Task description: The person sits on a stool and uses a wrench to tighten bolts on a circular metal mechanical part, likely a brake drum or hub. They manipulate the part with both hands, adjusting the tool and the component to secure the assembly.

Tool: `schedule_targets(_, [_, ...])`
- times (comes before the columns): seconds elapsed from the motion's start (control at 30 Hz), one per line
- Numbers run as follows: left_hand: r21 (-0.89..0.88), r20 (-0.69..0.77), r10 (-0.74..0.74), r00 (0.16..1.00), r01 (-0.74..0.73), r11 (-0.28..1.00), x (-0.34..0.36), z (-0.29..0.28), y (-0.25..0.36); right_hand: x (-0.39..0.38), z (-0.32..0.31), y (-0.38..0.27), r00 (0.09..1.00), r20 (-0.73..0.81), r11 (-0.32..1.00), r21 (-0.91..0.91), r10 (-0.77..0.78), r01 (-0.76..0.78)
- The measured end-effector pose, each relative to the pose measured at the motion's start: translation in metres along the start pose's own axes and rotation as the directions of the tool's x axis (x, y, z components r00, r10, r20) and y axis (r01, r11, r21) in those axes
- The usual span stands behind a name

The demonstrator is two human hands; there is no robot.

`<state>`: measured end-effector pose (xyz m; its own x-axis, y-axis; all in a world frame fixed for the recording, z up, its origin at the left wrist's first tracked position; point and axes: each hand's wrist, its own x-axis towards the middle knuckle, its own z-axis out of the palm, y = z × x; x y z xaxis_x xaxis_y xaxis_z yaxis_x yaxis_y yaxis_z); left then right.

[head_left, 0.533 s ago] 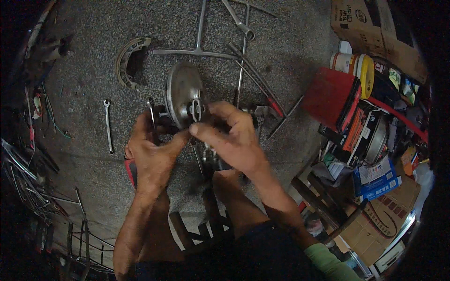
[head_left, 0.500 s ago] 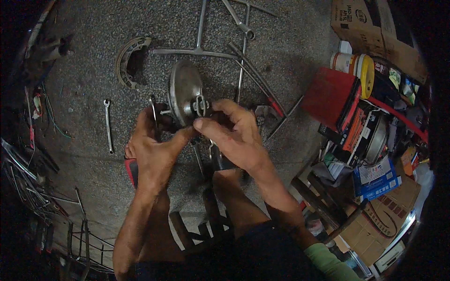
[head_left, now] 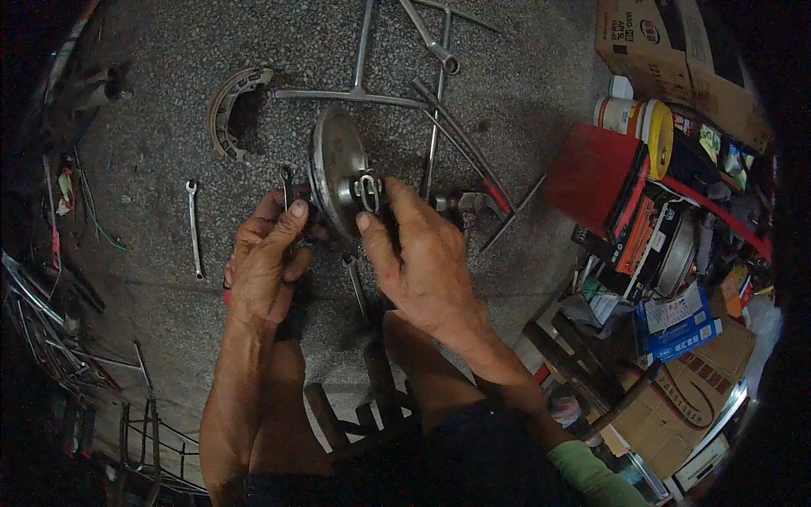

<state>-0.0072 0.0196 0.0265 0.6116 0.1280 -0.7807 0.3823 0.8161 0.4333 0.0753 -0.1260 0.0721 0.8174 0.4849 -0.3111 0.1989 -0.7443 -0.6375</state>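
Observation:
A round, dull metal brake plate (head_left: 331, 165) stands on edge in front of me, tilted slightly. On its right side is a small U-shaped metal bracket (head_left: 368, 193). My right hand (head_left: 431, 266) pinches the plate at this bracket, thumb below and fingers on the far side. Just left of the plate, my left hand (head_left: 266, 258) is closed round a wrench (head_left: 286, 176), whose ring end sticks up past the thumb. The plate's left side is mostly hidden from me. Beyond it a curved brake shoe (head_left: 223, 114) lies on the floor.
One wrench (head_left: 194, 228) lies on the speckled floor at left, another (head_left: 356, 286) below the plate. T-handled bars (head_left: 359, 91) lie ahead. At right are a red box (head_left: 596, 173), a yellow-lidded tub (head_left: 659, 139) and cartons (head_left: 688, 393). Metal racks (head_left: 152, 439) stand at lower left.
My left hand has drawn back from the plate's lower rim, its thumb now up against the wrench. The plate has shifted slightly right, and my right fingers have changed position around the bracket.

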Motion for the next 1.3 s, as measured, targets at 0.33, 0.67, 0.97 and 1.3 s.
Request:
schedule_targets(0.33, [0.056,-0.013,0.007,1.000,-0.006,0.998,0.005,-0.003,-0.004,-0.002,0.000,-0.001,0.998,0.007,0.994,0.079,0.070,-0.070])
schedule_targets(0.67, [0.090,-0.168,-0.022,0.986,0.037,0.995,-0.005,0.008,-0.004,-0.009,0.005,0.018,0.973,0.224,0.923,0.357,0.062,-0.141])
schedule_targets(0.97, [0.048,-0.341,-0.039,0.939,0.059,0.997,-0.024,-0.028,-0.022,-0.020,0.030,-0.004,0.877,0.444,0.866,0.350,0.182,-0.356])
schedule_targets(1.3, [0.304,-0.401,-0.010,0.916,0.143,0.942,-0.010,-0.022,-0.020,-0.026,0.018,0.022,0.928,0.371,0.986,0.143,0.032,-0.091])
